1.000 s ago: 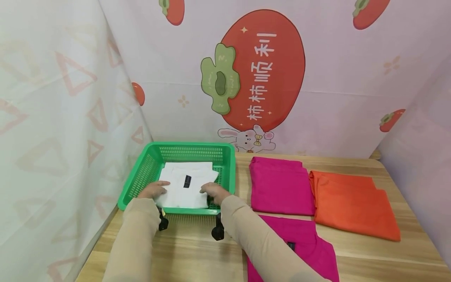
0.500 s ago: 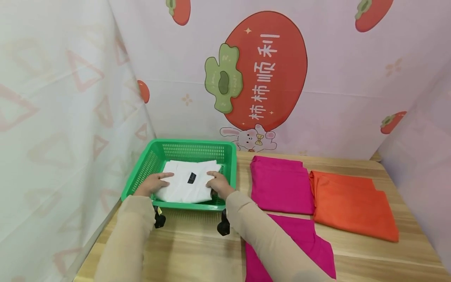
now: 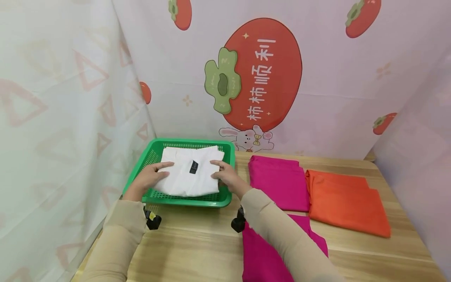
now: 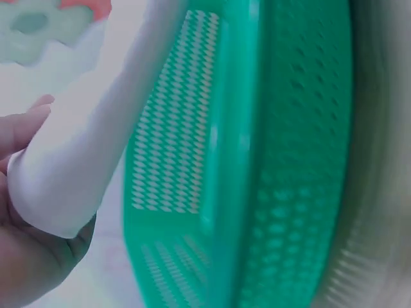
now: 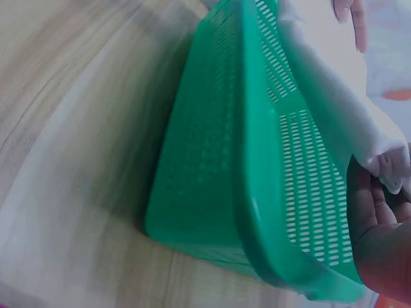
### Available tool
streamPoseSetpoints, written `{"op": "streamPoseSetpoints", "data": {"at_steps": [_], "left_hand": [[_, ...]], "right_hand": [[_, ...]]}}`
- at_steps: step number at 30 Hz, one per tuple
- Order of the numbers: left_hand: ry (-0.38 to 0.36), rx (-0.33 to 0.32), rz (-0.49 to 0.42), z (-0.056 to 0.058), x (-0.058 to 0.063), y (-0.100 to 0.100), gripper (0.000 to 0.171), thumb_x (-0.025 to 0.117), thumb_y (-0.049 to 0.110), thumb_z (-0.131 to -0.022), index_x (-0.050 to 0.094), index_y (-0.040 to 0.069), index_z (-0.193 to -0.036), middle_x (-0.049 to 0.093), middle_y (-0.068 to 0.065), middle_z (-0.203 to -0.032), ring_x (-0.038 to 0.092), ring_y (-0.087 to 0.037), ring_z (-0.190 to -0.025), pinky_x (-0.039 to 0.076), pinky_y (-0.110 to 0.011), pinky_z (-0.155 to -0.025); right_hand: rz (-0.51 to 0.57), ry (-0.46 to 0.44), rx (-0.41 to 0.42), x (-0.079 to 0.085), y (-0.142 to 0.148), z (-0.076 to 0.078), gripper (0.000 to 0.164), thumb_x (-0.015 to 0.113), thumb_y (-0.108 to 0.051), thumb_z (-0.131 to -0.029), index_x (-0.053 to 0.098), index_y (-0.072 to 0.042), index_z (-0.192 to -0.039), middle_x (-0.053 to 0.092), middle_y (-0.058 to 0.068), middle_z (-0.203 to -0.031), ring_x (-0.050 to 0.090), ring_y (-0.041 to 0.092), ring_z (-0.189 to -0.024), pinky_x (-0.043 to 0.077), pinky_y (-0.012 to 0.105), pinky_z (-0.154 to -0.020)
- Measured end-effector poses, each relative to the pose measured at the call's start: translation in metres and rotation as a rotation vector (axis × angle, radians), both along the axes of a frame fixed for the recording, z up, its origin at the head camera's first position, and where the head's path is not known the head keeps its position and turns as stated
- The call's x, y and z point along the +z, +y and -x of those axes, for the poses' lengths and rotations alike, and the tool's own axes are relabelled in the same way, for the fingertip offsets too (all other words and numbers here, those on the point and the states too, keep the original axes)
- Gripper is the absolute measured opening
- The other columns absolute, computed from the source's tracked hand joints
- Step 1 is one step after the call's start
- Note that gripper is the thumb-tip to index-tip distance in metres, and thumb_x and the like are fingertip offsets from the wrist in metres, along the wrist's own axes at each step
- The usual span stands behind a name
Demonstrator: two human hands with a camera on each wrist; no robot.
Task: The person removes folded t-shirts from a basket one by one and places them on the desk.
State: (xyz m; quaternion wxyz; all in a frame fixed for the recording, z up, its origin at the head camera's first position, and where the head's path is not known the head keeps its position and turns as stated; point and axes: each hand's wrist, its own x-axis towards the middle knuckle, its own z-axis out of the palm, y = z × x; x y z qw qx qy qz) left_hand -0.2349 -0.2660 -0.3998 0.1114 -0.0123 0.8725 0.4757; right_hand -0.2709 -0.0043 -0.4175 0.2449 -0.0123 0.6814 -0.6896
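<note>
A folded white garment (image 3: 183, 182), probably a shirt, has a black label (image 3: 193, 167) near its middle. It is held over the green plastic basket (image 3: 197, 202). My left hand (image 3: 149, 177) grips its left side, thumb and fingers around the edge. On the opposite side my right hand (image 3: 230, 178) grips the fabric in the same way. Both wrist views show the cloth raised above the floor of the basket, its folded edge curved between the hands. In the right wrist view, fingers (image 5: 366, 199) lie under the cloth.
Two magenta folded cloths lie right of the basket, one behind (image 3: 278, 184) and one in front (image 3: 260, 250), partly under my right sleeve. An orange folded cloth (image 3: 347, 201) lies farther right. A patterned curtain (image 3: 176, 117) encloses the wooden table (image 3: 190, 243).
Both hands have gripped the white garment at its sides and lifted it from the basket floor. The garment looks larger and higher now. The magenta and orange cloths stay put.
</note>
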Motion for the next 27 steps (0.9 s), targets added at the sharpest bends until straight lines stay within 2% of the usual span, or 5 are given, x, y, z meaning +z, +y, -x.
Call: {"op": "streamPoseSetpoints", "data": {"at_steps": [4, 10, 17, 24, 27], "left_hand": [[0.053, -0.005, -0.048, -0.014, 0.016, 0.016, 0.041, 0.052, 0.021, -0.087, 0.046, 0.010, -0.126, 0.023, -0.015, -0.138, 0.022, -0.032, -0.123, 0.033, -0.046, -0.089], [0.119, -0.025, -0.099, -0.035, 0.025, 0.043, 0.041, 0.053, 0.022, -0.086, 0.048, 0.011, -0.125, 0.029, -0.013, -0.136, 0.020, -0.029, -0.125, 0.031, -0.045, -0.090], [0.216, -0.070, -0.116, -0.049, 0.024, 0.077, 0.038, 0.056, 0.020, -0.085, 0.052, 0.007, -0.120, 0.041, -0.012, -0.128, 0.036, -0.027, -0.114, 0.037, -0.040, -0.084], [0.171, 0.028, -0.090, -0.061, 0.014, 0.121, 0.031, 0.059, 0.015, -0.082, 0.060, 0.017, -0.113, 0.046, -0.010, -0.125, 0.042, -0.026, -0.111, 0.042, -0.039, -0.080], [0.175, 0.035, -0.107, -0.067, 0.006, 0.143, 0.030, 0.060, 0.013, -0.080, 0.062, 0.019, -0.110, 0.049, -0.010, -0.121, 0.044, -0.026, -0.109, 0.043, -0.039, -0.079]], "right_hand": [[0.009, 0.013, 0.011, 0.014, 0.018, -0.008, 0.049, 0.053, 0.005, -0.080, 0.047, -0.015, -0.125, 0.048, 0.009, -0.117, 0.052, 0.021, -0.091, 0.046, 0.041, -0.073], [-0.057, 0.052, 0.004, 0.028, 0.047, -0.024, 0.049, 0.056, 0.002, -0.079, 0.049, -0.018, -0.124, 0.047, 0.009, -0.120, 0.052, 0.024, -0.092, 0.048, 0.038, -0.069], [-0.130, 0.113, -0.035, 0.031, 0.086, -0.046, 0.050, 0.058, 0.002, -0.078, 0.049, -0.018, -0.123, 0.050, 0.012, -0.110, 0.053, 0.022, -0.085, 0.048, 0.035, -0.069], [-0.244, 0.119, -0.090, 0.022, 0.128, -0.068, 0.049, 0.059, 0.000, -0.078, 0.049, -0.019, -0.123, 0.051, 0.014, -0.109, 0.057, 0.023, -0.081, 0.049, 0.036, -0.067], [-0.285, 0.142, -0.094, 0.016, 0.150, -0.079, 0.049, 0.059, -0.002, -0.079, 0.048, -0.018, -0.124, 0.050, 0.015, -0.109, 0.057, 0.023, -0.080, 0.049, 0.036, -0.067]]}}
